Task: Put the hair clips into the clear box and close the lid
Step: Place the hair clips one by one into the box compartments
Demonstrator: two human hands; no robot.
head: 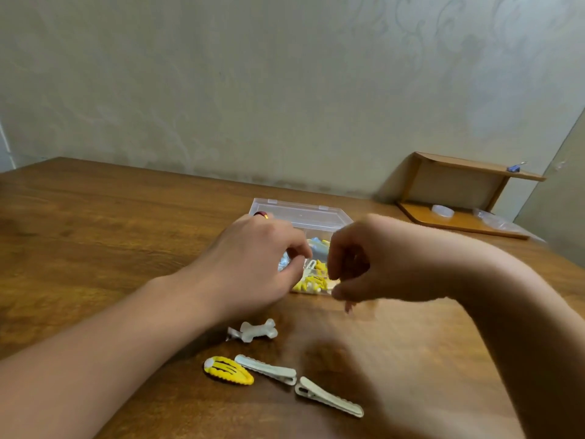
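The clear box [319, 231] stands open mid-table, its lid [300, 213] laid back flat behind it; yellow and blue hair clips [311, 285] lie inside. My left hand [253, 258] hovers over the box's left side, thumb and fingers pinched on a white clip [308, 268]. At the box's right side my right hand [373, 261] is blurred, fingers loosely curled downward with nothing seen in them. On the table in front of the box lie a white bone-shaped clip [258, 331], a yellow striped snap clip [228, 370] and two white alligator clips [266, 369] [329, 400].
The brown wooden table [95, 232] runs back to a pale wall. At the far right stands a small wooden shelf [459, 191] with a round clear object [442, 210], a plastic bag [493, 218] and a blue clip [514, 167] on top.
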